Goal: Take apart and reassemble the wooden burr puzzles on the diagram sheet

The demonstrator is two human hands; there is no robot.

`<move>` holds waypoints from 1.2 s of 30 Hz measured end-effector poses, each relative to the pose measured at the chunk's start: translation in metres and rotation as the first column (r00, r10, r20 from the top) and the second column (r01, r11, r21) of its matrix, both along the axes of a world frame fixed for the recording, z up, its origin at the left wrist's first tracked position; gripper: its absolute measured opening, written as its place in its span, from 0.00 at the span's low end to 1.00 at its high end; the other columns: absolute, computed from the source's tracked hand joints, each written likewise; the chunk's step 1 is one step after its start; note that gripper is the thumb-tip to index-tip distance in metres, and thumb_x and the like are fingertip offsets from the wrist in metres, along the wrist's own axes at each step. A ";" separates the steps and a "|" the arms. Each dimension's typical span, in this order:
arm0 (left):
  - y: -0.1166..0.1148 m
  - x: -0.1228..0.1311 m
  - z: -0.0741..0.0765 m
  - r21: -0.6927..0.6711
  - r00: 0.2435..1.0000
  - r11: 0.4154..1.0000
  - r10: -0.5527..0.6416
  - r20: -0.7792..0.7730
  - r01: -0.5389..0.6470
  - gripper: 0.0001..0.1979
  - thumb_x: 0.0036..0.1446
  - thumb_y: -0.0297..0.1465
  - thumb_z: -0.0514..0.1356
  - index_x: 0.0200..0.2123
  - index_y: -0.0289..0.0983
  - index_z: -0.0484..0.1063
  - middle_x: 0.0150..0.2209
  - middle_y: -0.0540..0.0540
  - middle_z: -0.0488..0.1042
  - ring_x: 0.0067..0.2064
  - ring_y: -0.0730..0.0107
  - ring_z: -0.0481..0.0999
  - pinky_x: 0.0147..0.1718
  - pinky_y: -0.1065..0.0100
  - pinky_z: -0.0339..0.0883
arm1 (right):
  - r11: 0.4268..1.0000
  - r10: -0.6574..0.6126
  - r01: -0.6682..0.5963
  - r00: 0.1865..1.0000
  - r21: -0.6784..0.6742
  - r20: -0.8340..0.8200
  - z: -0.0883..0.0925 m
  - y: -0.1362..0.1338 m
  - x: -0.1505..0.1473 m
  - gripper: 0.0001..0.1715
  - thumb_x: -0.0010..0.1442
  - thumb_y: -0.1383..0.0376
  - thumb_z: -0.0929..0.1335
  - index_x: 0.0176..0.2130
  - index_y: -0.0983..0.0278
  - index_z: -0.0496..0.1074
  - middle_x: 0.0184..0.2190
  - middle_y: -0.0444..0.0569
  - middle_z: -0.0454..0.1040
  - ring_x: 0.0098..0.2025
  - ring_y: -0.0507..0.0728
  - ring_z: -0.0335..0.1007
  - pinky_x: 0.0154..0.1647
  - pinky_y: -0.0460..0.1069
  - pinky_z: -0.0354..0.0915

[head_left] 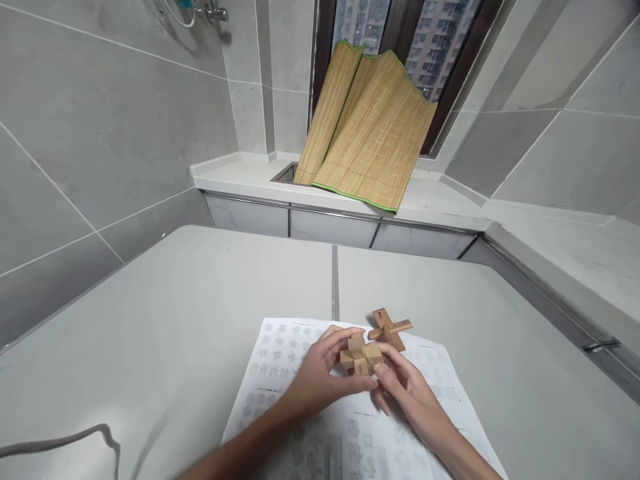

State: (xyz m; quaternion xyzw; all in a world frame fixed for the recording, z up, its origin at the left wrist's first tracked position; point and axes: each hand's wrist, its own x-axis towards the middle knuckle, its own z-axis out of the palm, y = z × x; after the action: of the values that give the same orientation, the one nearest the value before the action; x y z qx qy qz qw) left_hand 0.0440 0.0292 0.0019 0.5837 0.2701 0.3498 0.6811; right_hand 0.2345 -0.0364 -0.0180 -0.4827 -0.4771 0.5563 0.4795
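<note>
Both of my hands hold a small wooden interlocking block puzzle just above a printed instruction sheet. My left hand curls round the puzzle's left and lower side, fingers closed on it. My right hand pinches its right side with thumb and fingertips. A second wooden cross-shaped piece, made of crossed sticks, lies on the sheet just beyond the held puzzle, touching neither hand.
The sheet lies on a pale grey table with a seam down its middle. Behind it a white ledge carries a folded bamboo mat leaning against a window. Grey tiled walls close in left and right. A grey cable lies at lower left.
</note>
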 end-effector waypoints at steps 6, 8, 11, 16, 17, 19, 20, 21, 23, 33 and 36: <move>-0.005 0.003 -0.006 0.166 0.983 0.975 0.166 -0.078 -0.151 0.36 0.47 0.35 0.79 0.59 0.45 0.73 0.53 0.42 0.71 0.54 0.56 0.76 0.55 0.57 0.73 | 0.946 0.261 -0.295 0.938 -0.131 -0.227 0.004 0.001 0.001 0.36 0.67 0.34 0.63 0.40 0.64 0.69 0.19 0.42 0.71 0.12 0.48 0.56 0.10 0.42 0.41; -0.007 0.003 -0.007 0.265 0.977 0.953 0.180 -0.119 -0.143 0.37 0.48 0.36 0.79 0.60 0.47 0.73 0.52 0.42 0.71 0.51 0.57 0.75 0.54 0.56 0.72 | 0.931 0.293 -0.338 0.918 -0.140 -0.269 0.004 0.001 0.001 0.35 0.66 0.36 0.66 0.42 0.66 0.71 0.20 0.44 0.72 0.15 0.50 0.63 0.10 0.42 0.46; -0.006 0.001 -0.006 0.362 0.977 0.928 0.151 -0.150 -0.087 0.38 0.45 0.39 0.80 0.60 0.48 0.75 0.57 0.40 0.67 0.59 0.51 0.70 0.62 0.52 0.66 | 0.953 0.232 -0.273 0.937 -0.134 -0.262 0.001 0.000 0.001 0.29 0.66 0.42 0.71 0.40 0.66 0.72 0.22 0.43 0.72 0.15 0.46 0.59 0.14 0.42 0.49; -0.003 -0.004 0.000 0.113 0.992 0.986 -0.120 -0.030 0.122 0.37 0.63 0.45 0.68 0.71 0.44 0.62 0.64 0.36 0.69 0.66 0.49 0.69 0.67 0.49 0.60 | 0.929 0.337 -0.365 0.904 -0.065 -0.264 -0.003 0.001 0.006 0.29 0.68 0.43 0.70 0.35 0.66 0.71 0.20 0.42 0.70 0.13 0.45 0.52 0.14 0.43 0.47; -0.003 -0.004 0.001 0.058 0.984 0.982 -0.179 -0.004 0.179 0.36 0.65 0.44 0.66 0.71 0.42 0.62 0.62 0.36 0.73 0.64 0.51 0.72 0.66 0.49 0.62 | 0.922 0.362 -0.384 0.899 -0.045 -0.247 -0.003 0.000 0.006 0.30 0.69 0.42 0.69 0.34 0.66 0.72 0.19 0.42 0.70 0.13 0.45 0.52 0.15 0.44 0.47; -0.002 -0.005 0.002 0.014 0.974 0.974 -0.226 -0.002 0.226 0.31 0.64 0.42 0.67 0.67 0.39 0.69 0.57 0.38 0.78 0.60 0.52 0.76 0.64 0.50 0.64 | 0.931 0.356 -0.365 0.916 -0.016 -0.183 -0.003 -0.001 0.005 0.30 0.71 0.43 0.67 0.34 0.66 0.72 0.18 0.41 0.68 0.13 0.45 0.51 0.17 0.45 0.49; -0.002 -0.004 0.002 0.013 0.978 0.978 -0.208 -0.026 0.209 0.29 0.61 0.40 0.69 0.63 0.38 0.72 0.55 0.39 0.79 0.58 0.52 0.76 0.64 0.51 0.65 | 0.944 0.325 -0.330 0.936 -0.009 -0.132 -0.003 -0.001 0.003 0.28 0.71 0.44 0.66 0.34 0.65 0.71 0.17 0.39 0.67 0.14 0.46 0.50 0.19 0.45 0.50; -0.002 -0.004 0.003 0.021 0.983 0.984 -0.173 -0.054 0.175 0.28 0.58 0.39 0.72 0.60 0.38 0.75 0.54 0.40 0.80 0.58 0.52 0.76 0.63 0.52 0.66 | 0.960 0.280 -0.281 0.957 -0.007 -0.070 -0.003 -0.002 0.002 0.26 0.71 0.45 0.67 0.35 0.65 0.70 0.17 0.38 0.65 0.15 0.46 0.51 0.21 0.45 0.52; -0.003 -0.002 0.004 0.060 0.990 0.994 -0.086 -0.110 0.093 0.31 0.51 0.35 0.75 0.58 0.40 0.75 0.55 0.41 0.80 0.58 0.52 0.76 0.61 0.54 0.67 | 0.988 0.156 -0.157 0.985 0.007 0.073 -0.005 -0.002 -0.001 0.20 0.69 0.50 0.70 0.36 0.63 0.69 0.18 0.36 0.63 0.19 0.48 0.52 0.24 0.45 0.53; -0.010 0.002 0.011 0.221 0.978 0.973 0.100 -0.184 -0.058 0.33 0.48 0.31 0.76 0.57 0.43 0.74 0.57 0.43 0.78 0.58 0.53 0.77 0.58 0.55 0.70 | 0.988 -0.084 0.034 0.936 0.149 0.343 -0.016 -0.006 -0.004 0.09 0.63 0.62 0.69 0.33 0.60 0.64 0.22 0.38 0.65 0.25 0.51 0.57 0.27 0.46 0.55; -0.006 0.000 0.010 0.240 0.981 0.971 0.062 -0.186 -0.016 0.34 0.47 0.33 0.77 0.58 0.43 0.74 0.58 0.43 0.78 0.59 0.51 0.76 0.59 0.54 0.70 | 0.985 -0.109 0.053 0.930 0.165 0.350 -0.015 -0.005 -0.003 0.10 0.62 0.63 0.69 0.31 0.60 0.65 0.22 0.38 0.64 0.25 0.51 0.56 0.27 0.46 0.54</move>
State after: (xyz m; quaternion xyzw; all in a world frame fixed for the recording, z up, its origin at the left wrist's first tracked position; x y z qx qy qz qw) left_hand 0.0437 0.0228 0.0123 0.6865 0.3023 0.3349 0.5701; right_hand 0.2319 -0.0416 -0.0326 -0.5571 -0.5772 0.4004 0.4429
